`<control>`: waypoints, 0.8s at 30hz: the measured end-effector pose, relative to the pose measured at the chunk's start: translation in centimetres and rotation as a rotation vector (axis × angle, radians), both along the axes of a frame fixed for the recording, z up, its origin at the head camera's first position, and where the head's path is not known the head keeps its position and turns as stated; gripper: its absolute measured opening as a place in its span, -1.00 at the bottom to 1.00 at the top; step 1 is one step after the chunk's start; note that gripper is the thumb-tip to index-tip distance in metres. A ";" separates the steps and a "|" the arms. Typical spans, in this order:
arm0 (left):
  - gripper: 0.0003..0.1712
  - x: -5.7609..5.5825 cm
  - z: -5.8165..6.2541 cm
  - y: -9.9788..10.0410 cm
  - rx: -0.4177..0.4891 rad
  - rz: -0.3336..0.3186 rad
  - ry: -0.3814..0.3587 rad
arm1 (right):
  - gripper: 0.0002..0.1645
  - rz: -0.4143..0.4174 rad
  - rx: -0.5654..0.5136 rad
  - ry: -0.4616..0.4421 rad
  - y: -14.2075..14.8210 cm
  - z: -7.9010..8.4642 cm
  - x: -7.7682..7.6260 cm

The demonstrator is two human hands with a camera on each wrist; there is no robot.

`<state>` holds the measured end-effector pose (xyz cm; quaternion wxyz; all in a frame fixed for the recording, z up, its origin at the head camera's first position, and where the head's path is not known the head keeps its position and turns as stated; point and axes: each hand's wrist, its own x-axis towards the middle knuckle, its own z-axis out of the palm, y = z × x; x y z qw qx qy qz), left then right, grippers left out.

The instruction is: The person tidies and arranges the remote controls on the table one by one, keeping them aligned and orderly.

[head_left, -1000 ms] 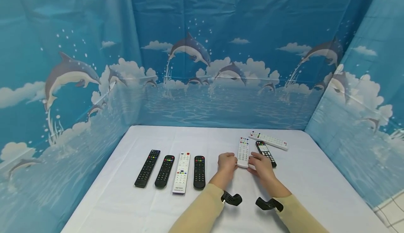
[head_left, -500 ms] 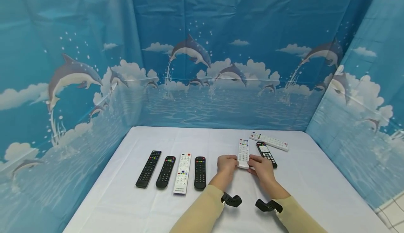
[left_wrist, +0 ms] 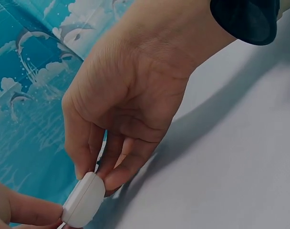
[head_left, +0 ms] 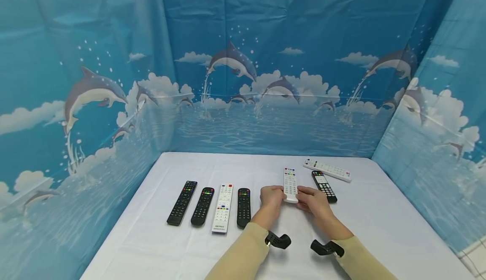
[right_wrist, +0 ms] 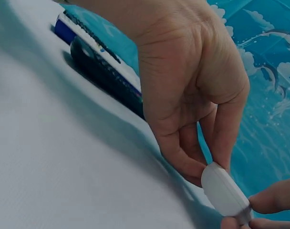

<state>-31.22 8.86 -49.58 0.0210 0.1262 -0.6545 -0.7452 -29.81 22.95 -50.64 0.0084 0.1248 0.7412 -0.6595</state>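
A white remote control point(head_left: 290, 184) is held between both hands by its near end, buttons up and far end toward the back wall. My left hand point(head_left: 271, 198) pinches its left edge; my right hand point(head_left: 313, 200) pinches its right edge. In the left wrist view, the thumb and fingers of the left hand point(left_wrist: 130, 105) meet at the remote's rounded white end point(left_wrist: 85, 200). The right wrist view has the right hand point(right_wrist: 197, 90) gripping that end point(right_wrist: 223, 191) from the opposite side. A black remote with white buttons point(head_left: 324, 186) lies just beyond the right hand.
Left of the hands, several remotes lie roughly side by side: a long black one point(head_left: 182, 203), a shorter black one point(head_left: 203, 206), a white one point(head_left: 222, 208) and another black one point(head_left: 244, 208). Another white remote point(head_left: 327, 170) lies slantwise at the back right. Dolphin-print curtains point(head_left: 243, 132) enclose the white table point(head_left: 182, 254).
The held white remote and both hands have shifted slightly left relative to the remotes lying on the table. The whole head view has drifted a little. Both hands keep their grip.
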 end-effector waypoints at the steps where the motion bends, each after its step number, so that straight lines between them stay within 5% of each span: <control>1: -0.65 0.1 0.1 -0.1 -0.002 -0.002 -0.001 | -0.38 0.008 0.005 0.000 -0.1 0.2 0.1; 13: -0.48 2.1 3.2 -2.1 0.126 -0.096 0.049 | -0.32 0.052 0.013 0.039 -0.9 3.1 1.3; 24: -0.48 4.5 5.3 -5.8 0.067 -0.177 0.052 | -0.34 0.105 0.038 0.077 -3.3 6.0 3.7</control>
